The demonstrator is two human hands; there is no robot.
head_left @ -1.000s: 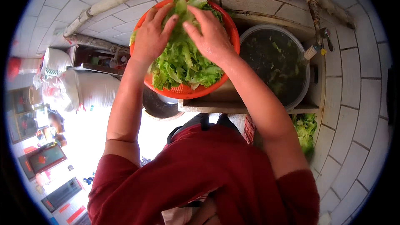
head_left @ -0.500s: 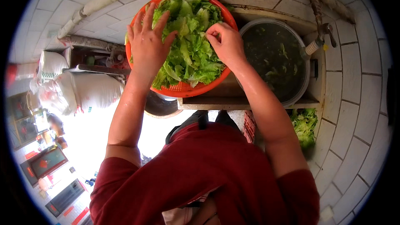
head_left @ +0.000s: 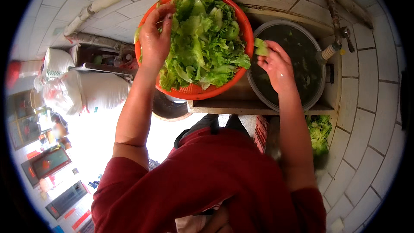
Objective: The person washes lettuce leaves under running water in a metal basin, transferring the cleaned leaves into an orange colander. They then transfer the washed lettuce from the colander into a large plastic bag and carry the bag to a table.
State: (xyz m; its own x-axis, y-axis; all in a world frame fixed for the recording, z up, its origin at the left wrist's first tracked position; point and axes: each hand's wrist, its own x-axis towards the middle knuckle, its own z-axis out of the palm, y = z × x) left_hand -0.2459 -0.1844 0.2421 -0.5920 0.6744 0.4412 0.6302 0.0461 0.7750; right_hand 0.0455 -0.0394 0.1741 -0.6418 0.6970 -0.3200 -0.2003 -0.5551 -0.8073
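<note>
An orange plastic colander [head_left: 224,85] full of green lettuce leaves [head_left: 205,43] sits on a ledge in front of me. My left hand [head_left: 154,39] rests on the leaves at the colander's left side, fingers pressed into them. My right hand [head_left: 276,62] is past the colander's right rim, pinching a small piece of lettuce [head_left: 260,47] above a round metal basin [head_left: 318,90] of dark water with bits of leaf floating in it.
A tap [head_left: 338,43] with a pipe stands at the basin's far right. White tiled walls surround the ledge. More lettuce [head_left: 320,131] lies below the ledge at right. White sacks [head_left: 86,88] lie at left, lower down.
My right hand has left the lettuce pile and moved right, over the basin, carrying a small piece. My left hand shifted slightly up the colander's left side.
</note>
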